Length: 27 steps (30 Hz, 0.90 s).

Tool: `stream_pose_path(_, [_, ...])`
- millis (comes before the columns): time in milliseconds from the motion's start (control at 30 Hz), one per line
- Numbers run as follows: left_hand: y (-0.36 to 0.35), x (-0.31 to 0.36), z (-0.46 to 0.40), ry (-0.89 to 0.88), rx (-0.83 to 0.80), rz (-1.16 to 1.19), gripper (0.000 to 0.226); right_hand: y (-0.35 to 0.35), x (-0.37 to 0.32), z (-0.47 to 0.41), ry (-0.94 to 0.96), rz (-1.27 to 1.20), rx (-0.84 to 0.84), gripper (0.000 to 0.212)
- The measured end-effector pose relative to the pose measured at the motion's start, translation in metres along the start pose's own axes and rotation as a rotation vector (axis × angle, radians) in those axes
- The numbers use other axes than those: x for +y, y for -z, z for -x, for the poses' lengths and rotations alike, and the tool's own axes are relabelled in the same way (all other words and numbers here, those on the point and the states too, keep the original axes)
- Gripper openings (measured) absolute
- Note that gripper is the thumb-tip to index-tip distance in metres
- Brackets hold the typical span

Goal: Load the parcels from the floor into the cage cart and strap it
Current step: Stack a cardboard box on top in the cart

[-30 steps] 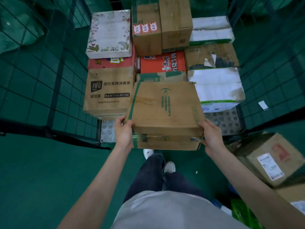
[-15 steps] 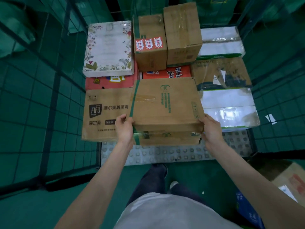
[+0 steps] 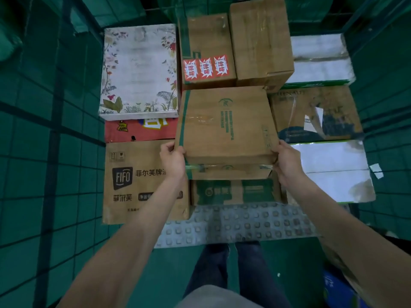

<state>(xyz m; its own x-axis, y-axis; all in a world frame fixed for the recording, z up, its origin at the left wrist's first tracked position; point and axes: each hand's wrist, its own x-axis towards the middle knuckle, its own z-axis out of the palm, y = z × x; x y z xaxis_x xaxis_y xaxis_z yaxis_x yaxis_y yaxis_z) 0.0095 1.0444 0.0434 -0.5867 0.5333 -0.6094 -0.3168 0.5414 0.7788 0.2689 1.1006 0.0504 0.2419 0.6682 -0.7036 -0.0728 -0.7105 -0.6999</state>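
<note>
**Mara:** While the brown box (image 3: 226, 125) sits between both hands, where is it going?

**Jon:** Into the cage cart (image 3: 51, 134). The left hand (image 3: 172, 161) grips the box's near left corner and the right hand (image 3: 287, 162) grips its near right corner, fingers curled round the edges. The box is over the middle of the load, just in front of the box with three red stickers (image 3: 206, 52), and above a green-printed box (image 3: 235, 192).

**Mara:** How should the person set it down?

**Jon:** Probably by lowering it level, far edge snug against the sticker box, so it rests flat on what lies under it. Whether it already touches anything below cannot be told. The fingers should likely slide out sideways, since the neighbours sit close.

**Mara:** What else is in the cart?

**Jon:** Left of the brown box lies a flowered white box (image 3: 139, 70) on a red box (image 3: 140, 130), and nearer than those a big FIFO carton (image 3: 142, 183). Right of it lies a torn dark-printed carton (image 3: 315, 114) with white wrapped packs (image 3: 333, 170) nearer and farther. A plain tall box (image 3: 260, 38) stands beside the sticker box. The cart's studded floor (image 3: 240, 223) shows bare at the near edge.

**Mara:** And strapping?

**Jon:** No strap is visible, so that step seems undone.
</note>
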Motion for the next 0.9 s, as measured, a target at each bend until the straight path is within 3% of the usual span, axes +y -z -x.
stream_pose_path(300, [-0.038,-0.033,-0.043,-0.114,0.108,-0.075,0.022,-0.001,0.011,-0.071,-0.057,0.001,-0.057,0.049])
stream_pose_path(600, [-0.057,-0.046,-0.075,-0.109,0.211,-0.137,0.024,-0.013,0.005,-0.111,0.065,0.127,-0.07,0.061])
stream_pose_path(900, [-0.065,-0.042,-0.085,0.0,0.137,-0.022,0.027,-0.018,-0.002,-0.113,0.07,0.124,-0.128,0.063])
